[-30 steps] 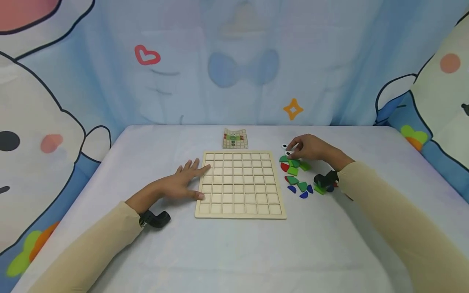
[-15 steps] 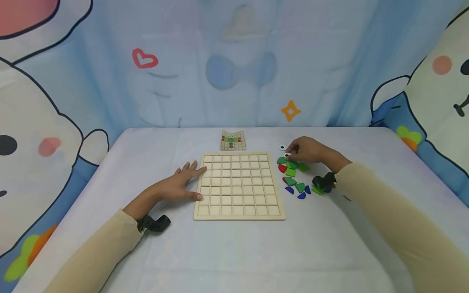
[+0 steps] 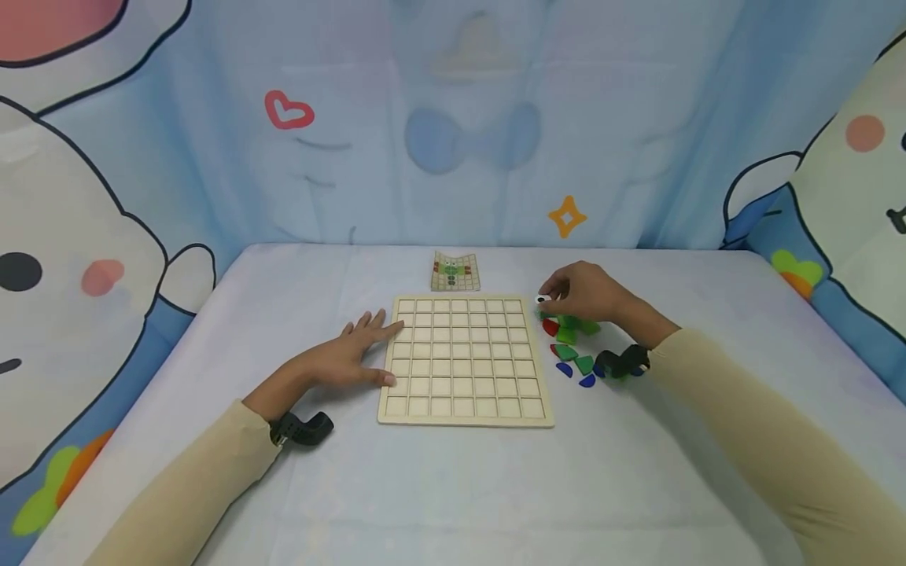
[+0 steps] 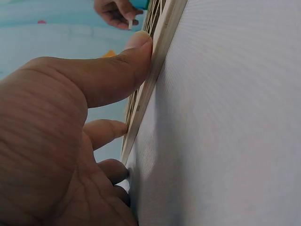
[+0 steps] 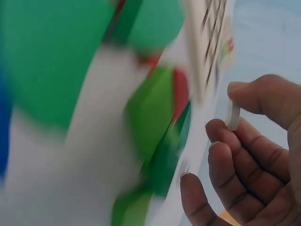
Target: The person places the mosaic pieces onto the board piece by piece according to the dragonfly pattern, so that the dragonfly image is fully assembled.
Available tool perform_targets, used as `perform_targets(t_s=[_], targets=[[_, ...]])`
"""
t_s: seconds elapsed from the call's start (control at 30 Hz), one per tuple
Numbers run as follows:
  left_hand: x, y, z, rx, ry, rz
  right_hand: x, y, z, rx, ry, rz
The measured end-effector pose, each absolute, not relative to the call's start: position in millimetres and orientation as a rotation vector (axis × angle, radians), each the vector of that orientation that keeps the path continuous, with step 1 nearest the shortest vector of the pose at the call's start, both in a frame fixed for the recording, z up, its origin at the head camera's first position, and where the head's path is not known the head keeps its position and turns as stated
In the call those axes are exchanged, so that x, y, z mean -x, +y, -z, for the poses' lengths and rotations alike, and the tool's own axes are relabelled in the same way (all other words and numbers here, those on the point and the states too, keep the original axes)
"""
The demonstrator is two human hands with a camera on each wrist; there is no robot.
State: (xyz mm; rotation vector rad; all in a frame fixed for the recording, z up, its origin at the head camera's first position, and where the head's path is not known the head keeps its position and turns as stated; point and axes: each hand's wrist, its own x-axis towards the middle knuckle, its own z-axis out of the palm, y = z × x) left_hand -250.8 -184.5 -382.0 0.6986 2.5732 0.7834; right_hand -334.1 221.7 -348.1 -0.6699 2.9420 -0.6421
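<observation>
Pinching hand: the person's right hand [image 3: 591, 295], its grip closed, thumb against fingertips, on one eye piece [image 3: 543, 299], thin and white with a black dot.
Eye piece: held just beside the board's right edge, near the far corner.
Spread hand: the left hand [image 3: 347, 358], fingers apart and its grip wrapped round nothing; the thumb and forefinger touch the near-left and far-left parts of the rim.
Grid board: a pale wooden board [image 3: 462, 366] lying flat, divided into rows of square cells.
Loose pieces: right of the board lie lime-green pieces [image 3: 565, 334], a red piece [image 3: 550, 327], dark green pieces [image 3: 583, 364] and blue pieces [image 3: 564, 369]; the right wrist camera [image 3: 623, 362] partly hides a few.
Pattern card: a small gridded card [image 3: 455, 271] with a green and red figure, just beyond the board's far edge.
Tabletop: a white-covered tabletop [image 3: 453, 487] under everything.
Curtain: a light blue curtain [image 3: 637, 94] behind, bearing a red heart [image 3: 289, 110] and an orange star [image 3: 568, 217].
</observation>
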Motion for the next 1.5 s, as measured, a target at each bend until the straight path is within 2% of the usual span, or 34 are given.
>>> perform_targets(t_s=[0.43,0.87,1.5], targets=[[252,-183,382,-0.682,2.586,-0.764,309,160,344,0.717,2.851,0.727],[251,-182,383,-0.681,2.579,-0.78,316,127,355,0.679,2.858,0.62],[251,-183,383,-0.691,2.588,-0.759,328,107,352,0.662,2.832,0.652]])
